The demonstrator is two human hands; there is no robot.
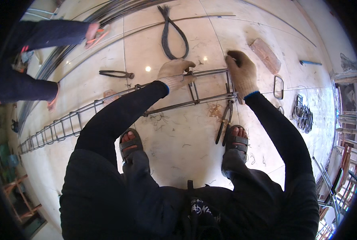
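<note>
- Position: the steel bar cage lies on the tiled floor ahead of the worker, its near end at 1 o'clock and its narrowing far end toward 10 o'clock.
- Left hand, 12 o'clock: the gloved left hand rests at the upper bar, fingers half curled. I cannot tell how firm any hold is. Hazard: a loose hold may let the bar roll, skewing the hoops.
- Right hand, 1 o'clock: the gloved right hand stands at the cage's end hoop, fingers bent inward; from here I cannot tell what they grasp. Hazard: fingers may be pinched between hoop and bar should the frame shift.
- Tool, 1 o'clock: the handled pincers lie just beside the right foot, head toward the lower bar. Hazard: a step may kick them or trip on them.
- Debris: wire scraps litter the floor between feet and cage. Hazard: open-toed sandals leave the toes exposed to cut ends.
- Bystander, 10 to 11 o'clock: another person's feet are among long loose bars. Hazard: a bar knocked underfoot could slide into the cage and jolt it.
</note>
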